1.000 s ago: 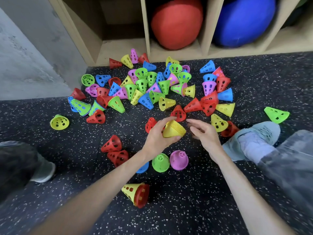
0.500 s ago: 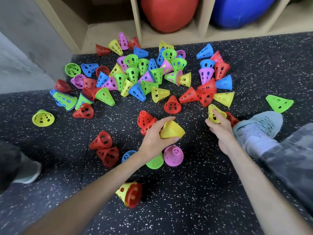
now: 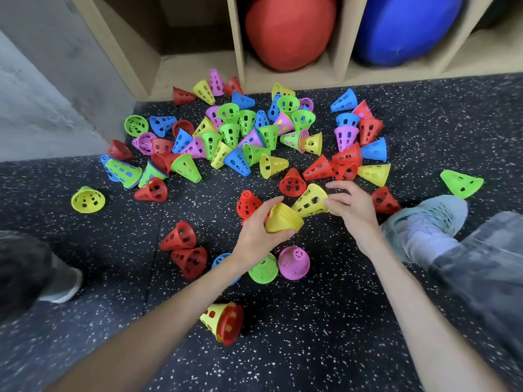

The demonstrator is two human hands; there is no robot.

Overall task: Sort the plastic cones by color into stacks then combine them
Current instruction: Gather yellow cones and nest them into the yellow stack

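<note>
My left hand (image 3: 256,236) grips a stack of yellow cones (image 3: 283,219) above the floor. My right hand (image 3: 351,206) pinches a single yellow cone (image 3: 310,200) by its wide rim, its narrow tip pointing up and left, just right of the stack. Many loose perforated cones in red, green, blue, yellow and purple lie in a pile (image 3: 240,137) on the floor beyond my hands. A green cone (image 3: 264,270), a purple cone (image 3: 294,263) and a partly hidden blue cone (image 3: 219,258) stand under my left wrist.
A yellow cone nested with a red one (image 3: 223,322) lies near me. Wooden cubbies (image 3: 237,52) at the back hold a red ball (image 3: 288,29) and a blue ball (image 3: 407,26). My shoe (image 3: 424,224) is at right, another shoe (image 3: 56,281) at left. A lone green cone (image 3: 461,183) lies far right.
My right hand reached out to a yellow cone on the floor at right, picked it up and brought it back beside the yellow stack in my left hand.
</note>
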